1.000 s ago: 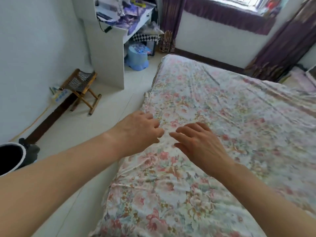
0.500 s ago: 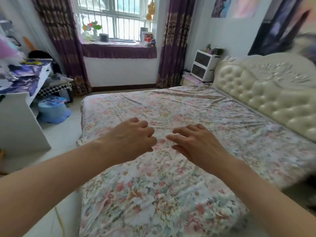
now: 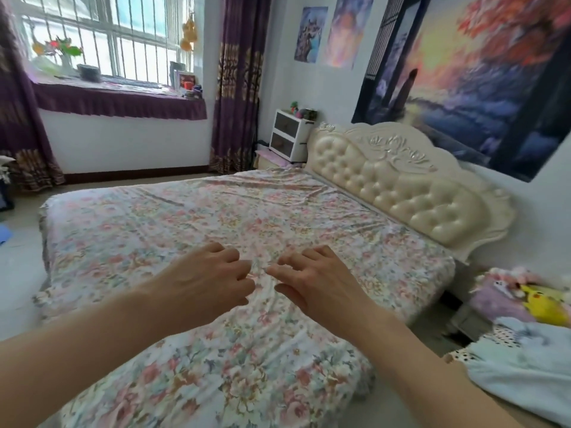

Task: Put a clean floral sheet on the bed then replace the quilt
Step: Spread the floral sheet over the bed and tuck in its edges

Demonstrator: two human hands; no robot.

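Note:
A pink-and-cream floral sheet [image 3: 148, 230] lies spread over the whole bed, with light creases. My left hand [image 3: 204, 279] and my right hand [image 3: 318, 282] hover side by side over the sheet's near middle, fingers loosely curled, holding nothing. A cream tufted headboard [image 3: 398, 186] stands at the bed's right side. A pale blue bundle of bedding [image 3: 525, 366], possibly the quilt, lies at the lower right off the bed.
Soft toys, one a yellow plush [image 3: 543, 304], sit on a stand right of the bed. A white bedside cabinet [image 3: 290, 137] is in the far corner. Purple curtains [image 3: 238, 84] flank the barred window. Bare floor runs along the bed's left and far sides.
My view has swung right from the desk and floor side toward the headboard and wall poster. Both hands stay together over the sheet, holding nothing.

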